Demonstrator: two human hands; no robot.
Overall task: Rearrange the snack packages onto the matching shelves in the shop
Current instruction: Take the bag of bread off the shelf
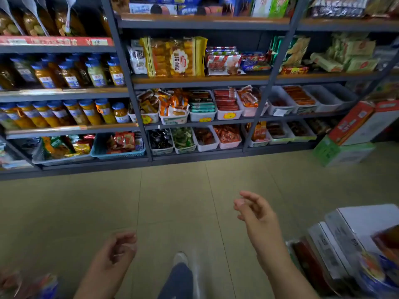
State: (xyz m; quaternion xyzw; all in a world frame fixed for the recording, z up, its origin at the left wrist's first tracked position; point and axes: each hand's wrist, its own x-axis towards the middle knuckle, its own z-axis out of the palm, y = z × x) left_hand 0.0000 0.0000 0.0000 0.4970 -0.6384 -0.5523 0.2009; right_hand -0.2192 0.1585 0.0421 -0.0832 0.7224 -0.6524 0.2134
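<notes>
On middle shelf [200, 79]: large yellow-orange snack package [173, 57] upright; hands empty.

A single head-worn, wide-angle view looks forward and down across a shop aisle. It faces a dark metal shelving unit [138, 100] roughly square on, from across a stretch of tiled floor [151, 201], so several shelf levels show at once, from the lowest trays up to a shelf cut off by the top edge. The wide lens bends the uprights and shelf edges outward toward the sides. Nearest the camera, at the bottom edge, are the left hand [116, 253], the right hand [257, 214] and one shoe [180, 258]. White cartons [354, 231] crowd the lower right corner, very close and blurred.
</notes>
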